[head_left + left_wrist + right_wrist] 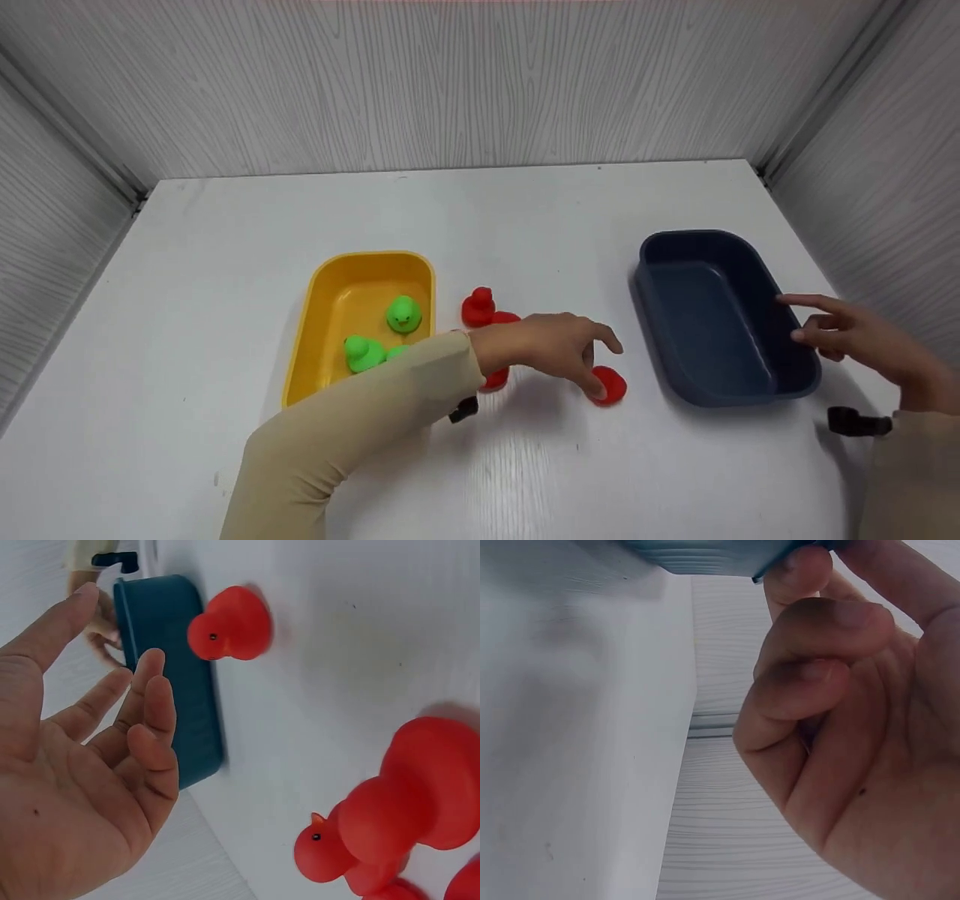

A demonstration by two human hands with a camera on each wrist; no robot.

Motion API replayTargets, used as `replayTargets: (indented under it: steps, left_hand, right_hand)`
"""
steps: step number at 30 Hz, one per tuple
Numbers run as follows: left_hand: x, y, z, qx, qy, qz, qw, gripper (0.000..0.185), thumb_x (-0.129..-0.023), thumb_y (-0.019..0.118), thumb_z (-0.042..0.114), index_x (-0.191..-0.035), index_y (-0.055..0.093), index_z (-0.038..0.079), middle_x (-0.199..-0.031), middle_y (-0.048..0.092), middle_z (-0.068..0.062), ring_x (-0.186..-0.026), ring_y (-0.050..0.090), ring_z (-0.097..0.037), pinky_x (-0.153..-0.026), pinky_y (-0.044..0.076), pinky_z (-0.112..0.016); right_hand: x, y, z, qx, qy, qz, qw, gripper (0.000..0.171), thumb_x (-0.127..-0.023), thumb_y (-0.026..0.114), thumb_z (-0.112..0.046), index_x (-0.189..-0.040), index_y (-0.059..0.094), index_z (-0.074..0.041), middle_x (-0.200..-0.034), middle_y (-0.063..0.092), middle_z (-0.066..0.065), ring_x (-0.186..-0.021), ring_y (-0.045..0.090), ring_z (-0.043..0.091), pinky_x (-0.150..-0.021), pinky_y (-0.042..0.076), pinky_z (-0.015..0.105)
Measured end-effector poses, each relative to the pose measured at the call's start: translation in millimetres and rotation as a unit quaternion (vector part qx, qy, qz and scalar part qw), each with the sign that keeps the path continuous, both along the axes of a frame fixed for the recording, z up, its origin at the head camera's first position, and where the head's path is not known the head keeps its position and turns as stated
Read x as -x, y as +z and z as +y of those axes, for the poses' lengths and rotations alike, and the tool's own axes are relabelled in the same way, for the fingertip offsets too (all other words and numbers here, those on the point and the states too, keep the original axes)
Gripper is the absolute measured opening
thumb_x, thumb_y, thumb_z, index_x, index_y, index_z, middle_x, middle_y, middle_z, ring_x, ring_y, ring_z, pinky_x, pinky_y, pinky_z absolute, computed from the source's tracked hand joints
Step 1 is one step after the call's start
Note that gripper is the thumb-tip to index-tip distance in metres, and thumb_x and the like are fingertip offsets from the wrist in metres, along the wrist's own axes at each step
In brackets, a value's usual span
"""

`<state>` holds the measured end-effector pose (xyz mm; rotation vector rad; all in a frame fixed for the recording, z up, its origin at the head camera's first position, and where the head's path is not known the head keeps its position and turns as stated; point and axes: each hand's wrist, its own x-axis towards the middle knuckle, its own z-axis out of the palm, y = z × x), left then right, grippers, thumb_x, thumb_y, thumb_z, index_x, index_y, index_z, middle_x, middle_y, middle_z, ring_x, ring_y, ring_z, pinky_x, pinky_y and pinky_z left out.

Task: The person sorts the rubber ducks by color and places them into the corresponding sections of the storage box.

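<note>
My left hand (551,345) hovers just over a red rubber duck (611,387), with its thumb overlapping the duck in the head view. In the left wrist view the hand's fingers are loosely bent with nothing between them, and that duck (238,624) sits beyond the fingertips. My right hand (855,334) holds the right rim of a dark blue bin (694,330). Seen from the right wrist, a bent finger (806,574) meets the bin's edge (712,556), and the other fingers are curled.
Several more red ducks (478,306) lie beneath and beside my left wrist, partly hidden by it. A yellow bin (300,352) at left contains green ducks (403,313), some covered by my sleeve. Pale wood-grain walls (480,82) border the white table (510,217).
</note>
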<state>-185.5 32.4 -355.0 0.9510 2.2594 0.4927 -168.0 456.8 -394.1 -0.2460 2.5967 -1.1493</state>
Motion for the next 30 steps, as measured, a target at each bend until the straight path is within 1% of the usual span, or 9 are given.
replayTargets:
  steps: [3, 5, 9, 11, 14, 17, 20, 25, 30]
  left_hand:
    - [1.4, -7.8, 5.3, 0.038, 0.002, 0.035, 0.9987, 0.062, -0.082, 0.074, 0.039, -0.138, 0.049, 0.029, -0.098, 0.062, 0.006, -0.092, 0.057, -0.009, -0.08, 0.049, -0.03]
    - [1.7, -12.4, 8.7, 0.06, -0.005, 0.056, 0.9967, 0.061, -0.082, 0.073, 0.04, -0.138, 0.049, 0.03, -0.103, 0.063, 0.005, -0.095, 0.056, -0.01, -0.08, 0.049, -0.031]
    - [2.4, -19.4, 14.7, 0.073, -0.02, 0.069, 0.9947, 0.057, -0.084, 0.071, 0.04, -0.137, 0.051, 0.031, -0.118, 0.062, 0.003, -0.104, 0.055, -0.013, -0.081, 0.048, -0.031]
    - [3.1, -21.7, 16.3, 0.074, -0.019, 0.069, 0.9947, 0.056, -0.084, 0.071, 0.039, -0.136, 0.052, 0.031, -0.125, 0.059, 0.003, -0.108, 0.053, -0.013, -0.081, 0.048, -0.032]
    - [4.4, -24.4, 17.9, 0.075, -0.013, 0.063, 0.9951, 0.053, -0.084, 0.072, 0.037, -0.134, 0.054, 0.032, -0.126, 0.059, 0.004, -0.108, 0.053, -0.014, -0.082, 0.048, -0.032]
    - [5.1, -27.0, 18.8, 0.07, -0.008, 0.055, 0.996, 0.052, -0.082, 0.075, 0.033, -0.131, 0.057, 0.031, -0.125, 0.06, 0.004, -0.106, 0.053, -0.014, -0.081, 0.049, -0.032]
    - [5.0, -30.6, 20.2, 0.06, -0.01, 0.049, 0.997, 0.05, -0.081, 0.076, 0.03, -0.128, 0.059, 0.03, -0.121, 0.061, 0.004, -0.103, 0.053, -0.013, -0.08, 0.05, -0.031]
    - [4.9, -35.5, 23.2, 0.048, -0.009, 0.052, 0.9974, 0.044, -0.082, 0.075, 0.027, -0.124, 0.061, 0.028, -0.116, 0.062, 0.004, -0.098, 0.053, -0.012, -0.077, 0.05, -0.029]
    - [5.1, -34.2, 23.6, 0.032, -0.001, 0.043, 0.9985, 0.042, -0.081, 0.076, 0.026, -0.121, 0.062, 0.026, -0.114, 0.061, 0.004, -0.096, 0.053, -0.012, -0.076, 0.05, -0.027]
  right_hand:
    - [0.5, -0.4, -0.9, 0.006, 0.001, -0.004, 1.0, 0.047, -0.098, 0.055, -0.015, -0.143, 0.042, -0.016, -0.069, 0.046, -0.008, -0.057, 0.04, 0.017, -0.057, 0.034, 0.029]
    - [-0.2, -0.4, -1.3, 0.016, 0.006, -0.004, 1.0, 0.047, -0.098, 0.055, -0.013, -0.143, 0.042, -0.015, -0.068, 0.045, -0.008, -0.056, 0.039, 0.018, -0.057, 0.034, 0.03]
    - [-1.3, 0.1, -1.6, 0.035, 0.011, -0.01, 0.999, 0.047, -0.098, 0.054, -0.011, -0.143, 0.042, -0.015, -0.068, 0.043, -0.009, -0.054, 0.036, 0.02, -0.056, 0.034, 0.031]
    - [-1.2, 0.5, -2.0, 0.034, 0.008, -0.012, 0.999, 0.047, -0.098, 0.054, -0.011, -0.143, 0.042, -0.016, -0.069, 0.045, -0.009, -0.055, 0.038, 0.018, -0.056, 0.034, 0.031]
    - [-0.8, 0.9, -2.4, 0.029, 0.002, -0.016, 0.999, 0.047, -0.098, 0.055, -0.013, -0.143, 0.042, -0.017, -0.071, 0.048, -0.009, -0.057, 0.042, 0.015, -0.057, 0.034, 0.032]
    - [-0.9, 1.4, -2.5, 0.028, 0.0, -0.018, 0.999, 0.047, -0.098, 0.054, -0.014, -0.143, 0.041, -0.017, -0.072, 0.049, -0.009, -0.059, 0.044, 0.014, -0.057, 0.034, 0.033]
    - [-1.1, 1.0, -1.9, 0.034, 0.006, -0.02, 0.999, 0.047, -0.099, 0.053, -0.013, -0.144, 0.04, -0.015, -0.07, 0.046, -0.009, -0.058, 0.041, 0.016, -0.057, 0.033, 0.034]
    - [-1.0, 0.8, -1.2, 0.036, 0.012, -0.017, 0.999, 0.048, -0.099, 0.053, -0.012, -0.144, 0.039, -0.014, -0.067, 0.043, -0.008, -0.059, 0.04, 0.016, -0.058, 0.033, 0.032]
    - [-1.2, 1.8, -0.7, 0.034, 0.009, -0.021, 0.999, 0.048, -0.099, 0.053, -0.012, -0.145, 0.039, -0.013, -0.067, 0.041, -0.007, -0.058, 0.039, 0.017, -0.06, 0.034, 0.029]
